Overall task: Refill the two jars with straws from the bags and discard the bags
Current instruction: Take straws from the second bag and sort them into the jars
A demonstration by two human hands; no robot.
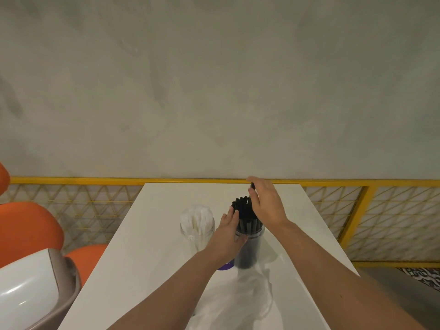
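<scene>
Two clear jars stand side by side on the white table [147, 246]. The left jar [197, 228] holds white straws. The right jar [250, 248] is packed with black straws [242, 210]. My left hand [228, 236] rests against the left side of the black-straw jar, fingers spread along the straws. My right hand [266, 203] is at the right of the straw tops and pinches one black straw that sticks up above the others. An empty clear plastic bag [247, 298] lies crumpled on the table in front of the jars. A purple label [225, 265] peeks out under my left wrist.
A white bin with a grey-brown swing lid [35, 289] stands at the lower left beside the table. Orange chairs [26, 229] are on the left. A yellow mesh railing [381, 210] runs behind the table under a grey wall.
</scene>
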